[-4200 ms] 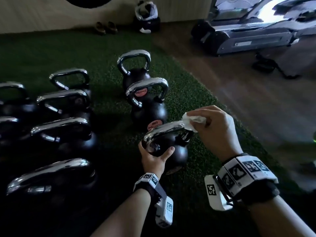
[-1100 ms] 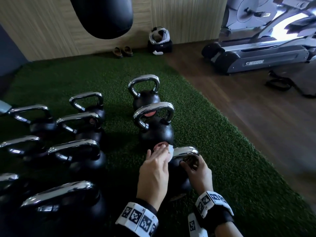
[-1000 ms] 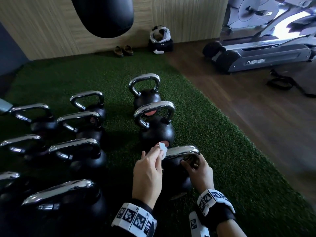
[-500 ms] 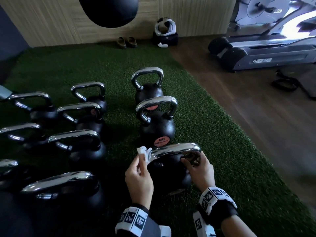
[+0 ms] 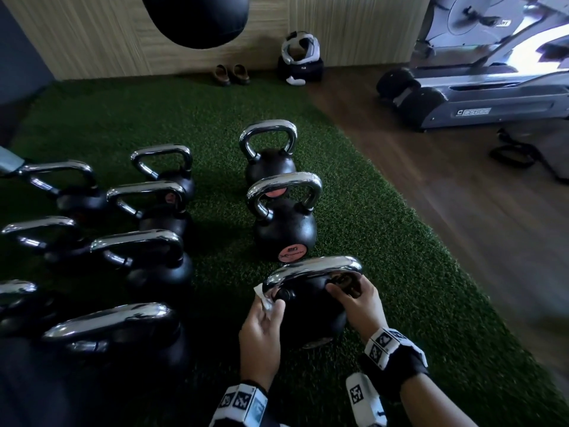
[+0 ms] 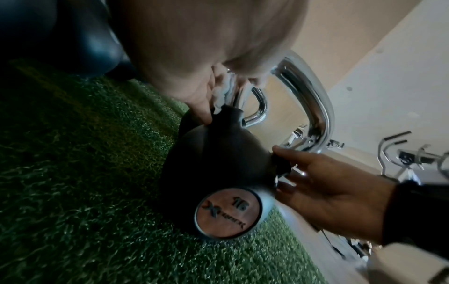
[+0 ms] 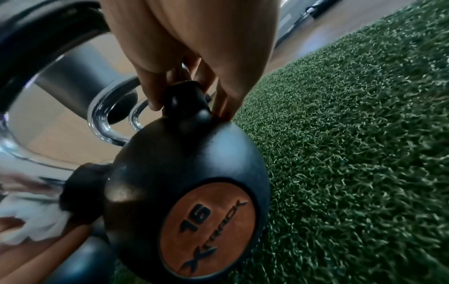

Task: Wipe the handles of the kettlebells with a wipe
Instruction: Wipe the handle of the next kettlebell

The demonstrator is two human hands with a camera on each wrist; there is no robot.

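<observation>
On the green turf (image 5: pixel 385 241), the left hand (image 5: pixel 260 334) pinches the crumpled white wipe (image 5: pixel 263 298) against the black kettlebell's chrome handle (image 5: pixel 314 268) while the right hand (image 5: pixel 358 306) grips its other leg; the tilted, rounded bell could roll onto nearby fingers.

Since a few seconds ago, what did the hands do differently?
The wipe switched from the right hand to the left hand, then slid down the handle to its left base. The right hand now steadies the kettlebell, which stays on the turf.
</observation>
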